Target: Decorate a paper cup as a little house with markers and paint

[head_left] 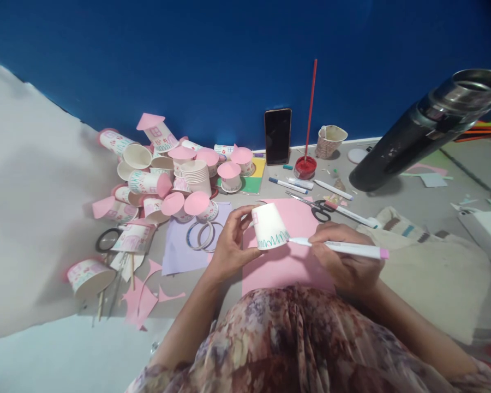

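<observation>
My left hand (pixel 229 243) is closed round an upturned white paper cup (pixel 269 225), holding it over a pink paper sheet (pixel 288 262). A teal zigzag line runs along the cup's rim and a small pink window is drawn on its side. My right hand (pixel 343 256) grips a white marker with a pink cap (pixel 343 248). The marker's tip touches the cup's rim at the zigzag.
A heap of decorated cups with pink roofs (pixel 167 174) lies at the left. Bangles (pixel 202 234) rest on lilac paper. Scissors (pixel 317 207), markers (pixel 288 185), a phone (pixel 277 135), a red lid with a stick (pixel 305 166) and a black flask (pixel 425 128) stand behind. Pink scraps (pixel 141 300) lie near left.
</observation>
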`<state>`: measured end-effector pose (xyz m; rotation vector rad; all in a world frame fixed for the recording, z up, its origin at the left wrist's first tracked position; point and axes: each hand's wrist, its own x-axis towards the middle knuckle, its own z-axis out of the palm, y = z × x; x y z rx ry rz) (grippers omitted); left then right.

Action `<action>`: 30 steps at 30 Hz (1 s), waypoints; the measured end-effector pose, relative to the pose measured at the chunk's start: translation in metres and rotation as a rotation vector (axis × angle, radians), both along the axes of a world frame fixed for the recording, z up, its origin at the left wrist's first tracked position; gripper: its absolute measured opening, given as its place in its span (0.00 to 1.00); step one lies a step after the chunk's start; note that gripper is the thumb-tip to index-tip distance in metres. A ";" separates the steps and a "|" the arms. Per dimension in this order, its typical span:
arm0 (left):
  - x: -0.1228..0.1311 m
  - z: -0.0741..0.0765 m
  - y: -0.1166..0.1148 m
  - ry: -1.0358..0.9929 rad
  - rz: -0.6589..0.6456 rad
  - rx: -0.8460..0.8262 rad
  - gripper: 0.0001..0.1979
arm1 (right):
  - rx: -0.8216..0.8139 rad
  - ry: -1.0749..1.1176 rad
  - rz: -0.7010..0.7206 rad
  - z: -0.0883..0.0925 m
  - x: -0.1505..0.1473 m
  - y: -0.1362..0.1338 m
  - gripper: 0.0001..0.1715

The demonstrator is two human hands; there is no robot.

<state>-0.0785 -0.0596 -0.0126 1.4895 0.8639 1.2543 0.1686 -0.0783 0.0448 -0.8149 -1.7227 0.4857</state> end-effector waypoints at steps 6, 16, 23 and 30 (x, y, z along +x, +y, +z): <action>0.001 0.002 -0.002 -0.040 0.010 -0.060 0.42 | -0.002 -0.024 0.023 0.002 -0.002 0.001 0.10; -0.001 -0.004 0.000 -0.119 0.019 -0.174 0.42 | -0.045 0.065 -0.039 -0.003 0.002 -0.001 0.10; 0.001 -0.008 0.000 -0.120 0.008 -0.202 0.43 | 0.001 0.068 0.041 0.000 -0.003 0.001 0.09; 0.000 -0.011 -0.002 -0.119 0.006 -0.186 0.42 | -0.030 0.055 0.062 -0.001 -0.005 0.004 0.08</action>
